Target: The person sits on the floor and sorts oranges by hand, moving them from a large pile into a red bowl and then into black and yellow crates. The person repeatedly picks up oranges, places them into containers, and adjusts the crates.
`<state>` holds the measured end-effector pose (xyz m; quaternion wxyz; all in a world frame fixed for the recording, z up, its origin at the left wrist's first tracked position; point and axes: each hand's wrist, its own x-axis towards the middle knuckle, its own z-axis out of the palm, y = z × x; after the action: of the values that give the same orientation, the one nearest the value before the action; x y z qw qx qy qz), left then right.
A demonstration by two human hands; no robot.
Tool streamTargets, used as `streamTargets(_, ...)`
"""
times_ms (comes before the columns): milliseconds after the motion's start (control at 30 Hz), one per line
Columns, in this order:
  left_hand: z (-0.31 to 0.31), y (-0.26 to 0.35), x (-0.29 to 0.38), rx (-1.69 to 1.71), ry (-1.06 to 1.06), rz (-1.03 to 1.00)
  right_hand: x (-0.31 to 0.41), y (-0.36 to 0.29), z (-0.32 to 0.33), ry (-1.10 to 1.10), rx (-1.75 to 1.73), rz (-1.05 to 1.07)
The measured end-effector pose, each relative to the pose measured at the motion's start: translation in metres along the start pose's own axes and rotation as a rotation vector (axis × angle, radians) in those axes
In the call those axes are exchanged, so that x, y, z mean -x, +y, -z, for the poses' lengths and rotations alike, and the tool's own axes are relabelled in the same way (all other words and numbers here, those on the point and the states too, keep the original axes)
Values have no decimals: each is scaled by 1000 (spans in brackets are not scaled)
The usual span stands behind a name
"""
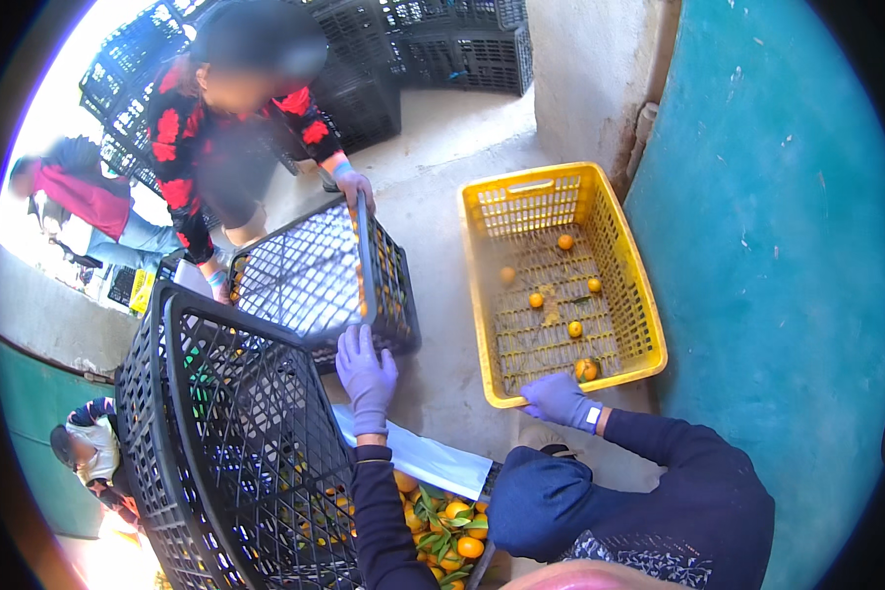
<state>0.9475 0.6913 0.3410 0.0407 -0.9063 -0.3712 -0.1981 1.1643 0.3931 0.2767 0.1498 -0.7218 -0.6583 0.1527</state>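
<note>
My right hand (560,402), in a purple glove, grips the near rim of a yellow plastic crate (479,317) on the floor. Several small oranges (536,300) lie scattered on that crate's slatted bottom. My left hand (366,372), also gloved, is raised with fingers spread beside the near corner of a black plastic crate (391,295); whether it touches the crate I cannot tell. A person in a black and red top (181,162) holds this crate at two sides. Below my left arm, leafy oranges (450,531) fill a container, partly under a pale sheet (442,453).
Large black mesh crates (192,442) stand close at my left. More black crates (457,59) are stacked at the back by a concrete pillar (590,74). A teal wall panel (767,221) runs along the right. Two other people are at the far left.
</note>
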Motion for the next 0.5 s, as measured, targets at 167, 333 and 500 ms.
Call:
streamTargets(167,-12,24,-39,16,-70,-49,19,28,-1,55,-141,117)
streamTargets(333,-37,88,-38,18,-128,-56,58,60,4,-291,-283,293)
streamTargets(500,-30,121,-25,78,-172,-63,52,46,-14,-238,-280,394)
